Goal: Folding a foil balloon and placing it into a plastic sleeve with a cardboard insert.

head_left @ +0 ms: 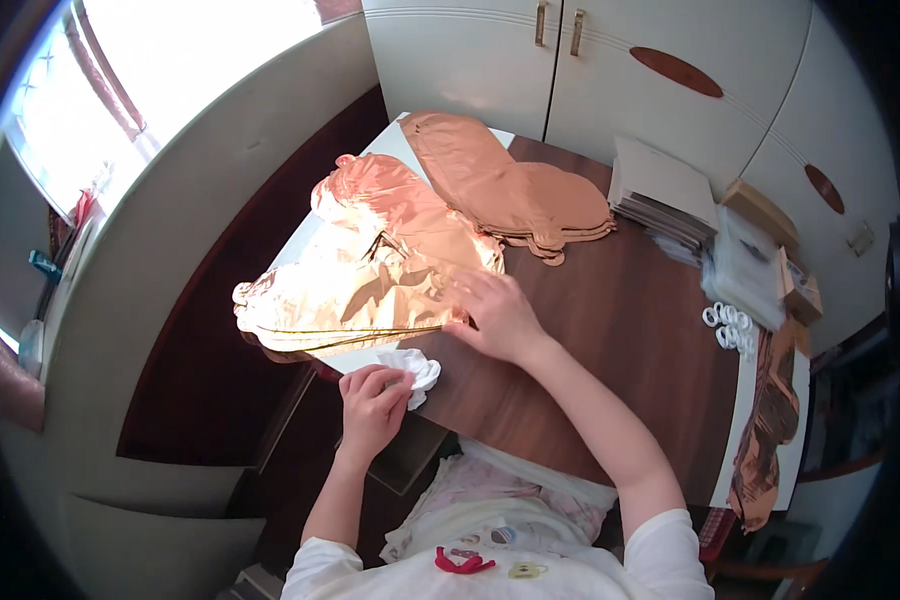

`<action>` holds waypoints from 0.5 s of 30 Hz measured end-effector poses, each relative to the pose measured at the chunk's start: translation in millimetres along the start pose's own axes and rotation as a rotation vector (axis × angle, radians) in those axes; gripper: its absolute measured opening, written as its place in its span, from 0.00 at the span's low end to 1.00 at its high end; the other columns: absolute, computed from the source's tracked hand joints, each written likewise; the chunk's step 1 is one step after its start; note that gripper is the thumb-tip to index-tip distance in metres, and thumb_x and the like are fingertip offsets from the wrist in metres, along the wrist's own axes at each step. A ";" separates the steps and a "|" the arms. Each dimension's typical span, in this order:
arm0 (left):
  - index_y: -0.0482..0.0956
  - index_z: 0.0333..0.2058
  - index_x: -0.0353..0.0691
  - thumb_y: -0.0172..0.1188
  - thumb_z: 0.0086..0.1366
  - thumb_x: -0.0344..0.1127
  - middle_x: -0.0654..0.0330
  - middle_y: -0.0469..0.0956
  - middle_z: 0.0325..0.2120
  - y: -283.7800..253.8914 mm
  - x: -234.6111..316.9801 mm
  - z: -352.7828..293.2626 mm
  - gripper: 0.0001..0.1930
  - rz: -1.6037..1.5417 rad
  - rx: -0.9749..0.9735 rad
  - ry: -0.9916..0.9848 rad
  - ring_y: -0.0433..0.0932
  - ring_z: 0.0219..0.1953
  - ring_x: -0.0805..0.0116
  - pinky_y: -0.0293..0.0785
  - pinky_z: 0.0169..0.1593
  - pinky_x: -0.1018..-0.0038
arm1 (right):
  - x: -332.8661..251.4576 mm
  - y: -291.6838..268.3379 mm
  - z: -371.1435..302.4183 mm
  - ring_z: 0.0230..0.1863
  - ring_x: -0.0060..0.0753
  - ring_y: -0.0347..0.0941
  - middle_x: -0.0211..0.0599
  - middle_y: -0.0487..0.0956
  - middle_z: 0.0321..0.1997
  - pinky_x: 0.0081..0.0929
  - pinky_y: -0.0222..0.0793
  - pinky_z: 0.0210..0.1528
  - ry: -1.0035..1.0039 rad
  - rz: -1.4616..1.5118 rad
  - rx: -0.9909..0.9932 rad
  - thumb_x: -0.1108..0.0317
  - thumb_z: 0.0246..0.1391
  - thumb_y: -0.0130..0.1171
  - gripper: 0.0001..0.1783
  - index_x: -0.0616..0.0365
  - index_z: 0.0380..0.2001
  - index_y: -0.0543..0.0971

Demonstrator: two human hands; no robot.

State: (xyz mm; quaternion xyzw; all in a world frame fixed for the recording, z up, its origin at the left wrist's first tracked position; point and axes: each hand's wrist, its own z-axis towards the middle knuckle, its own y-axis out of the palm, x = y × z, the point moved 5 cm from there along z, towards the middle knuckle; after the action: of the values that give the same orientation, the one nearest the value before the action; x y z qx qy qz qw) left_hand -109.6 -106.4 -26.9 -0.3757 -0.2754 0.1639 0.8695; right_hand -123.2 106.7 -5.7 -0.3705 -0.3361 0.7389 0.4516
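Observation:
A stack of shiny rose-gold foil balloons (400, 280), flat and wrinkled, lies on the left part of the table, glaring in the window light. My right hand (497, 318) rests on its right edge, fingers stretched out, the thumb near the lower edge. At the table's near left corner my left hand (372, 405) is closed on a crumpled white cloth (422, 375), which may be tissue; its fingertips are partly hidden. Beyond lies a second stack of flat foil balloons (515, 185), matte copper in look, with their layered edges showing.
The brown wooden table (610, 330) has white side strips. Along its right side are a stack of white cards or sheets (662, 190), a clear plastic bag (745, 265), a small cardboard box (798, 288), white rings (732, 326) and a folded copper foil piece (770, 420). White cabinets (470, 60) stand behind.

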 end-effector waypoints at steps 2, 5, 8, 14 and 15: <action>0.82 0.31 0.46 0.69 0.46 0.29 0.66 0.77 0.35 -2.6 -0.9 2.8 0.11 0.021 -0.023 0.032 0.72 0.43 0.63 0.63 0.48 0.66 | 6.4 3.2 0.1 0.56 0.32 0.67 0.34 0.75 0.52 0.35 0.59 0.57 -0.061 -0.173 -0.028 0.49 0.46 0.61 0.28 0.55 0.46 0.76; 0.82 0.29 0.46 0.70 0.45 0.33 0.67 0.76 0.32 -5.3 -11.1 12.2 0.10 -0.134 -0.159 -0.024 0.73 0.42 0.64 0.63 0.47 0.66 | 4.7 12.4 -2.6 0.44 0.29 0.75 0.32 0.79 0.39 0.30 0.66 0.49 -0.241 -0.217 -0.047 0.54 0.46 0.62 0.20 0.54 0.40 0.78; 0.81 0.31 0.44 0.71 0.45 0.34 0.64 0.77 0.35 -18.2 -15.5 37.9 0.12 -0.259 -0.170 -0.054 0.75 0.42 0.60 0.68 0.46 0.66 | 6.1 20.2 1.5 0.30 0.27 0.76 0.28 0.78 0.25 0.26 0.69 0.38 -0.228 -0.270 -0.150 0.57 0.45 0.62 0.14 0.53 0.32 0.80; 0.79 0.38 0.39 0.66 0.52 0.38 0.58 0.79 0.38 -1.6 -20.5 95.0 0.15 -0.030 -0.207 0.101 0.77 0.41 0.58 0.71 0.47 0.65 | -2.6 3.7 21.8 0.26 0.29 0.76 0.29 0.76 0.19 0.29 0.69 0.35 -0.171 -0.248 0.002 0.62 0.43 0.62 0.07 0.52 0.19 0.78; 0.80 0.37 0.40 0.65 0.52 0.38 0.57 0.80 0.37 5.1 -21.2 101.1 0.14 -0.068 -0.254 0.063 0.78 0.39 0.57 0.72 0.45 0.66 | -4.0 1.0 24.3 0.26 0.29 0.76 0.29 0.76 0.19 0.29 0.69 0.35 -0.169 -0.252 0.006 0.62 0.43 0.62 0.07 0.52 0.19 0.78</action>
State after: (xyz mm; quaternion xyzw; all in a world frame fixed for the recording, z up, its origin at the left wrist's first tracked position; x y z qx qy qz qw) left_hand -187.7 -56.6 18.9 -0.4783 -0.2792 0.0864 0.8281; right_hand -143.1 98.8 6.6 -0.2607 -0.4145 0.7058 0.5119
